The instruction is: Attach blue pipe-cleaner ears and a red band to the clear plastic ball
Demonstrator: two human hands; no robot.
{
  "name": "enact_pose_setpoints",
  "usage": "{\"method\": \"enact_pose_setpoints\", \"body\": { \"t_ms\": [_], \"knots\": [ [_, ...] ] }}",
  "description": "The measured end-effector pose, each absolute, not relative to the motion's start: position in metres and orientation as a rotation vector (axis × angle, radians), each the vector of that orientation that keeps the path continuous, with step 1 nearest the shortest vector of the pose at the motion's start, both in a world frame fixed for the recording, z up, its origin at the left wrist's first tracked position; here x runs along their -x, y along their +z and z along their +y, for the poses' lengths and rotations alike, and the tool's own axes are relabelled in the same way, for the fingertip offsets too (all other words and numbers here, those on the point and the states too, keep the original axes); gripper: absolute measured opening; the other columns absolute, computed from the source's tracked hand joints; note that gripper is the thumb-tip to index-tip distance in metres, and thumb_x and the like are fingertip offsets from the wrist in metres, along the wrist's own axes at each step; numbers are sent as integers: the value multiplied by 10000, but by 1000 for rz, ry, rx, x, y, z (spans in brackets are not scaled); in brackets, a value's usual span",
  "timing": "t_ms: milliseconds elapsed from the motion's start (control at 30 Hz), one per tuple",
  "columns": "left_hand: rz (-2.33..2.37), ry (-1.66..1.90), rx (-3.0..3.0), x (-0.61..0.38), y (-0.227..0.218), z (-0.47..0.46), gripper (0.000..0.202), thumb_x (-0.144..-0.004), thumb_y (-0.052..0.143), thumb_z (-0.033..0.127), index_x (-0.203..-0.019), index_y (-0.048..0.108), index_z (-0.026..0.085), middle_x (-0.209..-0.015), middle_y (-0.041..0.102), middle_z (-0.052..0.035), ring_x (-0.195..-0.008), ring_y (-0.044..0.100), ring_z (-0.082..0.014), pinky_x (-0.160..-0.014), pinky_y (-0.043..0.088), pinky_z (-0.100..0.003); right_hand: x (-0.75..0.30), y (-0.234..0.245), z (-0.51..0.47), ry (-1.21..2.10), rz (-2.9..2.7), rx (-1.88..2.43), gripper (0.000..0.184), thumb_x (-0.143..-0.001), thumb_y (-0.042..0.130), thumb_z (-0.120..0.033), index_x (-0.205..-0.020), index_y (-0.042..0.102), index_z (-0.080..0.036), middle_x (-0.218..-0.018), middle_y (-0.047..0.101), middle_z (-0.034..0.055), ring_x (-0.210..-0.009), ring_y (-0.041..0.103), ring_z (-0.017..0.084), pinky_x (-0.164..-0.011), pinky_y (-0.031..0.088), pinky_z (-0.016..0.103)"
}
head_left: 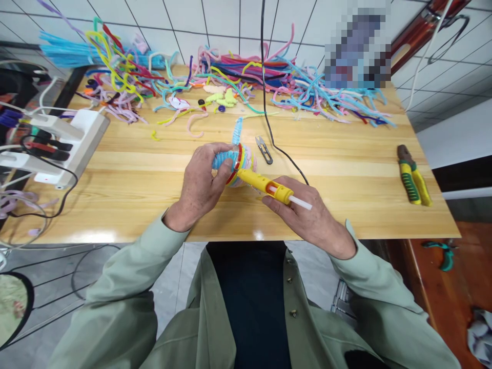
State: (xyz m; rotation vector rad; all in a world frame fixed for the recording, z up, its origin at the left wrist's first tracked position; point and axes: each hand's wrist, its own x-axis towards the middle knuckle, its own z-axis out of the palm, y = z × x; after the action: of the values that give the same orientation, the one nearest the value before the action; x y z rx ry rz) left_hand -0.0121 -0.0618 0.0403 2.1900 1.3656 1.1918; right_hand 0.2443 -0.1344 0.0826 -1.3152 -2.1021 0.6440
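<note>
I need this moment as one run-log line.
left hand: holds multicoloured fuzzy craft piece | right hand: holds yellow plastic glue gun, tip close to piece | nearby: small metal snips on pale wooden table

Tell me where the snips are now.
In the head view, the snips lie just right of centre on the table, between the striped craft piece and the black cord, beyond the glue gun.

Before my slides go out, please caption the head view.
Left hand holds a fuzzy craft piece; right hand points a yellow glue gun at it.
</note>
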Motion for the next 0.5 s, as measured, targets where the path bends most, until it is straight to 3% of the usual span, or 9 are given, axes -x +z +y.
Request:
{"method": "enact_pose_setpoints", "body": {
  "t_ms": [167, 500],
  "knots": [
    [1402, 1160, -2159, 12, 40, -61, 309, -1133, 560, 517, -1308, 671, 288, -1313, 797, -89, -1229, 749, -280, -1108, 618, -469, -245, 78, -136, 578, -2098, 1310, 158, -1125, 645, -361, -1197, 715, -238, -1114, 824, 87, -954, 765, 249, -797, 570, 374],
    [1350, 1221, -2207, 10, 39, -63, 251, -1133, 567, 400, -1315, 666, 260, -1311, 807, -88, -1226, 762, -267, -1104, 616, -438, -245, 78, -139, 485, -2160, 1289, 174, -1139, 635, -369, -1142, 710, -212, -999, 790, 67, -859, 735, 226, -715, 524, 342]
  ]
}}
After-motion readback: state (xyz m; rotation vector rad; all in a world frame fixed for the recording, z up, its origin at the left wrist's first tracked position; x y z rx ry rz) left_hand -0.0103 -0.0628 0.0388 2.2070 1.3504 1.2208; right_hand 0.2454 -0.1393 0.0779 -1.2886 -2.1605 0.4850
